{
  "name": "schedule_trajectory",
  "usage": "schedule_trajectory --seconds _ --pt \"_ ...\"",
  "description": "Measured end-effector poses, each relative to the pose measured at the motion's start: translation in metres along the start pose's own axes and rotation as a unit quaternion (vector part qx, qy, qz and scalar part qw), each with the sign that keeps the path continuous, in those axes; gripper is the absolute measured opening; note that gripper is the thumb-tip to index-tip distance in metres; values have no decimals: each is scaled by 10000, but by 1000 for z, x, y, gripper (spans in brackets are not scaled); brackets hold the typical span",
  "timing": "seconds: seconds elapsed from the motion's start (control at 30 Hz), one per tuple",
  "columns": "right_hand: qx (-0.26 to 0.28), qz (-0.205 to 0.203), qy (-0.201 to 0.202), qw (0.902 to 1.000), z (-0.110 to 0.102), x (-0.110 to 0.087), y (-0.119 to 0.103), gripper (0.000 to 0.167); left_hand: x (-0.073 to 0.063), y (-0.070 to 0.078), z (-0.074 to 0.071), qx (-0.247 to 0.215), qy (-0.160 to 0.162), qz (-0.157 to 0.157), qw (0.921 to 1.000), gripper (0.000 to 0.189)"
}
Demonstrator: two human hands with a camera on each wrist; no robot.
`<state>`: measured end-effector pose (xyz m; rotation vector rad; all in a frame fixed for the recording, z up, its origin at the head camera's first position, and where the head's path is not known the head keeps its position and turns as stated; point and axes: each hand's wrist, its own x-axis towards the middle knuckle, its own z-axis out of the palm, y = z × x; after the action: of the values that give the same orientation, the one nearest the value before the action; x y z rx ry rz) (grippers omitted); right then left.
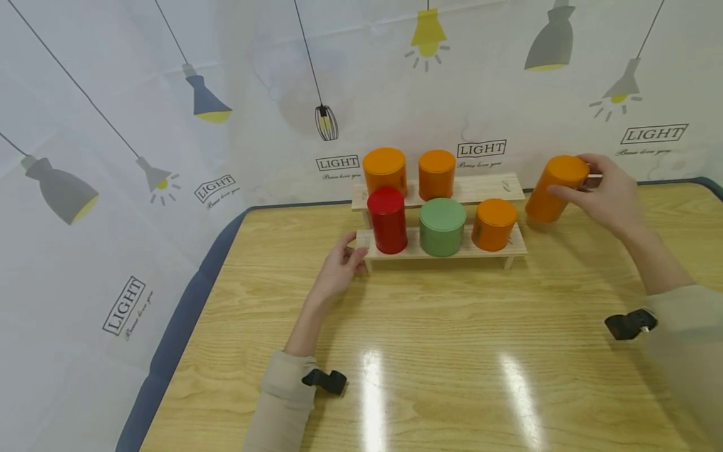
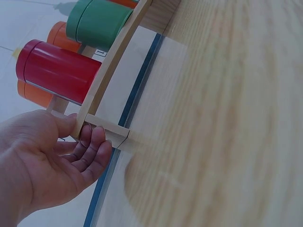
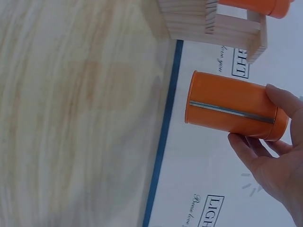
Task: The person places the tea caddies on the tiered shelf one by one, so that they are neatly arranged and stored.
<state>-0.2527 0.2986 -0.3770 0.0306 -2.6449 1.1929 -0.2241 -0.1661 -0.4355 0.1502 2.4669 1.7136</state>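
In the head view, a two-step wooden shelf (image 1: pixel 488 187) stands at the back of the table. My left hand (image 1: pixel 337 270) pinches the left end of its lower step; the left wrist view shows the thumb and curled fingers around that board end (image 2: pixel 81 125). On the lower step are a tall red tin (image 1: pixel 388 223), a wide green tin (image 1: pixel 442 229) and a short orange tin (image 1: pixel 494 226). Two orange tins (image 1: pixel 385 172) sit on the upper step. My right hand (image 1: pixel 612 196) grips a tall orange tin (image 3: pixel 232 101) near its lid, tilted, right of the shelf.
A white cloth (image 1: pixel 271 69) printed with lamps hangs behind the wooden table (image 1: pixel 440 351). Dark blue edging (image 1: pixel 192 301) runs along the table's left side and back. A small black device (image 1: pixel 324 380) sits at each wrist.
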Motion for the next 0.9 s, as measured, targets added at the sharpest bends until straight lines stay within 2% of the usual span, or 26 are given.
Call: schedule_trajectory --seconds 0.5,0.67,0.9 --pt "340 -30 418 9985 -20 -1 -39 74 0 0 0 -44 -4 2 10000 53" --pt "616 -174 572 9963 -20 -1 -53 70 -1 0 0 -24 -27 25 10000 52" --pt "894 -449 543 9935 -11 0 -73 65 -1 0 0 -46 -17 60 10000 54"
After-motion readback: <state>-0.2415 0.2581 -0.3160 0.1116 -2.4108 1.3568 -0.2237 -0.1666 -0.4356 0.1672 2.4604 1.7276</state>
